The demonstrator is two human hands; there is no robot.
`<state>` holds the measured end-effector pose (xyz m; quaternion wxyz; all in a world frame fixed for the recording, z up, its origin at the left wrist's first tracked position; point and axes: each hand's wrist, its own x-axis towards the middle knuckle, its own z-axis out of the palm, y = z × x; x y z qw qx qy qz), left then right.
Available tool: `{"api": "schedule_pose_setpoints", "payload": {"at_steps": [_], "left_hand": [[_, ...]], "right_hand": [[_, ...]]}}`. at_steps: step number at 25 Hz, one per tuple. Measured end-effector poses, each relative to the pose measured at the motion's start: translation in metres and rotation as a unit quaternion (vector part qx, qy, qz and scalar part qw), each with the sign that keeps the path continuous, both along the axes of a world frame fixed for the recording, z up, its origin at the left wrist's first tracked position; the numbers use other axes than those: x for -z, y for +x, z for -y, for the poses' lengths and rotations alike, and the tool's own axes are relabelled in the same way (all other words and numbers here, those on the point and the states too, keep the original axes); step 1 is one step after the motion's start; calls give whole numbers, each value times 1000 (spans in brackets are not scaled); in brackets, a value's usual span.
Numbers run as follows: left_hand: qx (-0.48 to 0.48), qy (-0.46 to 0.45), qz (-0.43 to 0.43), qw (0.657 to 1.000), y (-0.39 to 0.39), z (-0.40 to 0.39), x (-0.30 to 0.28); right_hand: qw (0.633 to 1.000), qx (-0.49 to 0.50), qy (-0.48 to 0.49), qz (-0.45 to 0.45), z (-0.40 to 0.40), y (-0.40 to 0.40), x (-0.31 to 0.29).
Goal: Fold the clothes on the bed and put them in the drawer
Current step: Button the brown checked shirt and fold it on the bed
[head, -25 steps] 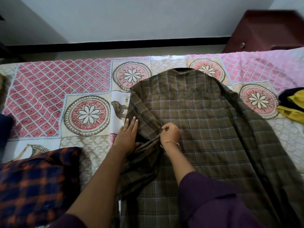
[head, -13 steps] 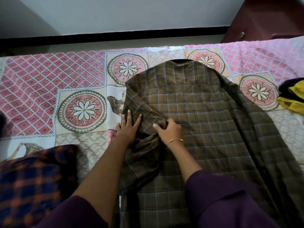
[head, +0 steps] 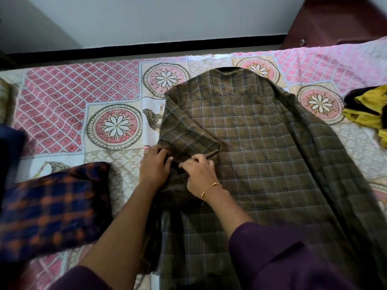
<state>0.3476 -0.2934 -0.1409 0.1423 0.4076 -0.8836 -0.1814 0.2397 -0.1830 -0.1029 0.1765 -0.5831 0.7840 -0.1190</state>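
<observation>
Lying flat: olive check shirt (head: 261, 155) was spread back-up across the bed (head: 79, 101), collar toward the far edge.
Sleeve: left sleeve (head: 188, 139) was folded inward over the shirt's back.
Left hand (head: 154, 166): grip narrow, fingers curled on the fabric at the sleeve's end.
Right hand (head: 199, 172): grip narrow, fingertips pinching the same bunched fabric just beside the left hand.
Other clothes: blue-orange check garment (head: 48, 208) lay near left; yellow cloth (head: 368, 109) lay far right.
Drawer unit (head: 335, 21): stood beyond the bed, top right.
</observation>
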Motion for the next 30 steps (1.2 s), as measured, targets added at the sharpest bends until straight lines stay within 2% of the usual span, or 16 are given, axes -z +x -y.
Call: {"api": "schedule_pose_setpoints", "payload": {"at_steps": [3,5,7,9,12,13,15,16,17,18,20,21,24,26,28,30], "left_hand": [[-28,140,27,989,34,-23,-15],[-36,276,86,957,59,-33,-28],[-33,357,118,926,81,-40,-50],[-21,417,121,901,89,-56,-78],[28,468,50,882,65,-101,-102],[51,503,35,862,49,-129,-105],[84,617,7,783,16,-191,-99],[87,647,-16,757,3,-220,-93],[68,630,-57,772,-7,-245,-85],[15,545,-103,832,-12,-260,-74],[-137,243,-116,953,-7,-265,-53],[-186,133,-76,971,0,-264,-48],[-236,147,153,948,19,-256,-44],[-233,195,222,926,24,-257,-41],[-262,343,113,895,24,-258,-46],[-291,568,-71,767,19,-270,-56]], "right_hand": [[991,-63,112,-30,-12,21,-2],[999,-12,-21,23,-19,30,0],[969,120,-187,108,-27,31,3],[907,297,-232,190,-41,26,-2],[761,482,-184,393,-75,10,-9],[710,508,-169,457,-95,-2,-6],[604,547,-132,564,-137,-21,0],[583,557,-113,580,-159,-24,3],[603,558,-93,562,-180,-27,6],[647,548,-73,525,-198,-26,10],[748,485,-34,453,-219,-16,16],[790,447,-22,419,-228,-10,18],[863,345,25,368,-232,16,20],[880,302,66,360,-225,31,23],[868,294,95,389,-219,39,27],[856,309,72,409,-222,29,25]]}}
